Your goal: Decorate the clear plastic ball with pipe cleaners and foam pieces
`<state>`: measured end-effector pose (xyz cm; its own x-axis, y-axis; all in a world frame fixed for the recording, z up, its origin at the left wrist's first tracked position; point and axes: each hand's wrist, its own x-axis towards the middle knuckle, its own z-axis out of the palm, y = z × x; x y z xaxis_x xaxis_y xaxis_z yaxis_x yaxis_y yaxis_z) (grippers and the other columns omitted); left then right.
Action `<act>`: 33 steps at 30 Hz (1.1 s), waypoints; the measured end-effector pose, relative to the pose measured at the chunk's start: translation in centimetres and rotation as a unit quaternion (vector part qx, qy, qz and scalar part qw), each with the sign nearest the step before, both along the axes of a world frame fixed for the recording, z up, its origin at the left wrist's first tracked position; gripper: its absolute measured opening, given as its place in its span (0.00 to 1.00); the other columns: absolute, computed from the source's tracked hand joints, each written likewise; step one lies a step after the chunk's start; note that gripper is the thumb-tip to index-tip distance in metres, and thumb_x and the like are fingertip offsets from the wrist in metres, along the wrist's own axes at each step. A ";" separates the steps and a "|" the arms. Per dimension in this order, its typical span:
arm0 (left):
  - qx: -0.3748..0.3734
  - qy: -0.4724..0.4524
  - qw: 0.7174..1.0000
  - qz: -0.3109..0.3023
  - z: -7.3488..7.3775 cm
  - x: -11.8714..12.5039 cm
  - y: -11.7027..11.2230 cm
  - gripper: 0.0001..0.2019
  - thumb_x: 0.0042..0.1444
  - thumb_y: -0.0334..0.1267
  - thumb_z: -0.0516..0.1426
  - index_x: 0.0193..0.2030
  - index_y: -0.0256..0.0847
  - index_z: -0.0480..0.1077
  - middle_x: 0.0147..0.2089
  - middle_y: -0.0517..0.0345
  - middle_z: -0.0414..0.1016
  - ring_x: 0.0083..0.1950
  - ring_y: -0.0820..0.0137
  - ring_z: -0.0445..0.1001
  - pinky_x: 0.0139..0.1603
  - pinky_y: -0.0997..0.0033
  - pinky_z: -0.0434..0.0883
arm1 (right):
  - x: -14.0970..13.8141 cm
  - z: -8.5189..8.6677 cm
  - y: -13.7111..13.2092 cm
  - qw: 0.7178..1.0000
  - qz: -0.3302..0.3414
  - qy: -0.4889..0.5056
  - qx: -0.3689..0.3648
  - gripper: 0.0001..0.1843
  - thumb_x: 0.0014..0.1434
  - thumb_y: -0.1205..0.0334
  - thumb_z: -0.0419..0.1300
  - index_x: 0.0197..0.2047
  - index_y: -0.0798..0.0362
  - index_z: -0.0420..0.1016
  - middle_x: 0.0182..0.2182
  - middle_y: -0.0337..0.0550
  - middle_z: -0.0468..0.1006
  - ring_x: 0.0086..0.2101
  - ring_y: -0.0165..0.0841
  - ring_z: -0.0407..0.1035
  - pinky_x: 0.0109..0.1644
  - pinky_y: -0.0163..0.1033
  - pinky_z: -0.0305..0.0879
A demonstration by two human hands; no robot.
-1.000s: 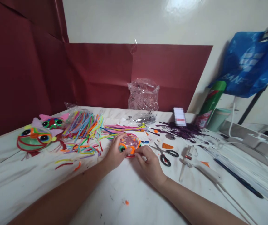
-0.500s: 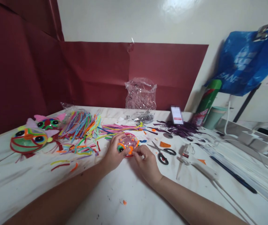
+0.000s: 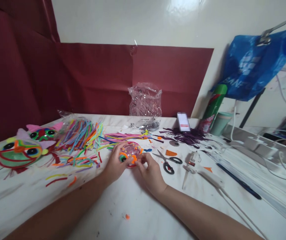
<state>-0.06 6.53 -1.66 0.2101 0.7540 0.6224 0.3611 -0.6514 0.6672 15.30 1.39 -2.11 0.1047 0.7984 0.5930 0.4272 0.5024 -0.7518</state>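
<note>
A clear round plastic craft piece (image 3: pixel 131 147) with a red rim, small coloured dots, a green-ringed eye and orange trim is between my hands, low over the table. My left hand (image 3: pixel 115 165) grips its left side, thumb across the front beside an orange piece (image 3: pixel 134 159). My right hand (image 3: pixel 151 171) has its thumb and fingers pinched together at the lower right edge, next to the orange piece. What these fingertips hold, if anything, is hidden. Black-handled scissors (image 3: pixel 168 163) lie with blades apart to the right of my right hand.
A white glue gun (image 3: pixel 204 171) and its cord lie at right, near a dark blue pen-like stick (image 3: pixel 240 181). Coloured pipe cleaners (image 3: pixel 79 135) spread at left, beside two decorated animal faces (image 3: pixel 20 155). Purple strands (image 3: pixel 189 136), a phone (image 3: pixel 183 122) and a cup (image 3: pixel 221 123) stand behind.
The view has turned slightly right, so everything sits further left in the picture. Both hands keep nearly the same hold on the round piece.
</note>
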 end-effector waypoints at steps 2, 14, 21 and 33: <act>-0.014 -0.011 1.000 -0.008 0.0 -0.2 0.2 0.25 0.51 0.45 0.58 0.55 0.44 0.59 0.57 0.50 0.62 0.60 0.61 0.61 0.60 0.59 0.59 | 0.1 0.1 0.1 0.999 0.016 0.026 -0.010 0.04 0.55 0.65 0.55 0.36 0.51 0.64 0.29 0.40 0.72 0.30 0.33 0.66 0.37 0.40 0.64; 0.031 0.070 0.997 -0.018 -0.3 -1.4 0.3 0.46 0.37 0.41 0.67 0.63 0.48 0.50 0.66 0.47 0.48 0.68 0.52 0.46 0.65 0.50 0.52 | 1.5 -0.1 0.3 1.000 0.005 0.027 -0.002 0.15 0.49 0.65 0.57 0.42 0.53 0.66 0.28 0.39 0.71 0.28 0.32 0.65 0.34 0.38 0.66; 0.078 0.061 0.995 0.014 -0.2 -2.1 0.4 0.43 0.42 0.50 0.64 0.63 0.42 0.50 0.64 0.43 0.52 0.65 0.53 0.52 0.63 0.51 0.54 | 2.2 -0.3 0.5 1.000 -0.010 0.012 -0.017 0.08 0.54 0.60 0.54 0.38 0.53 0.64 0.27 0.37 0.68 0.27 0.31 0.63 0.32 0.37 0.63; 0.063 -0.004 0.989 0.131 1.2 -2.1 0.4 0.06 0.58 0.39 0.49 0.35 0.41 0.64 0.36 0.56 0.68 0.40 0.67 0.69 0.44 0.64 0.68 | 2.2 -0.8 0.6 0.999 -0.040 -0.026 -0.019 0.15 0.57 0.57 0.50 0.21 0.49 0.52 0.15 0.29 0.56 0.19 0.28 0.53 0.24 0.34 0.52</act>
<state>-2.17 6.96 -0.48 0.0121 0.6984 0.7156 0.5244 -0.6137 0.5902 17.51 2.01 -2.94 0.1388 0.8101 0.5696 0.5045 0.4370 -0.7446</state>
